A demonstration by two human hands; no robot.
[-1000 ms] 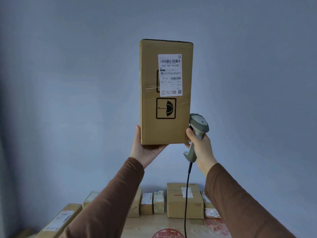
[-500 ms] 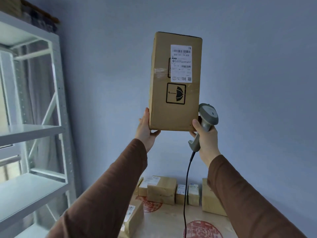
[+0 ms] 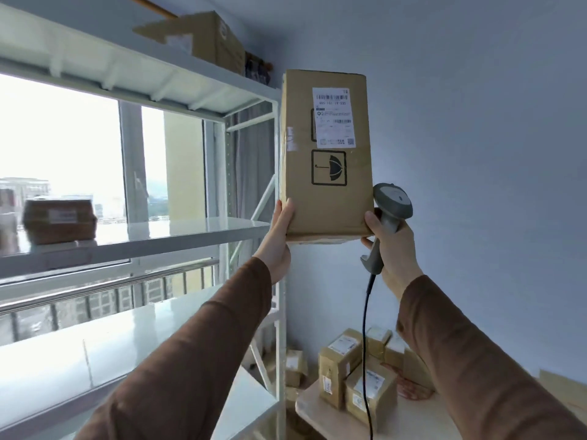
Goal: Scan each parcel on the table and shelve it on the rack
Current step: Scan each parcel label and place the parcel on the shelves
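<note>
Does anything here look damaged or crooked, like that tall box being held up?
Nothing serious. The tall box is held upright and looks intact; its label sits straight. Only oddity: the box on the top shelf has a flap sticking out open. The right hand steadies the tall box while gripping the scanner.

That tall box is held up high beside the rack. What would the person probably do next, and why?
Probably swing the tall box leftward onto the middle shelf. Both hands support its bottom, the right hand also gripping the scanner, and that shelf has bare space.
</note>
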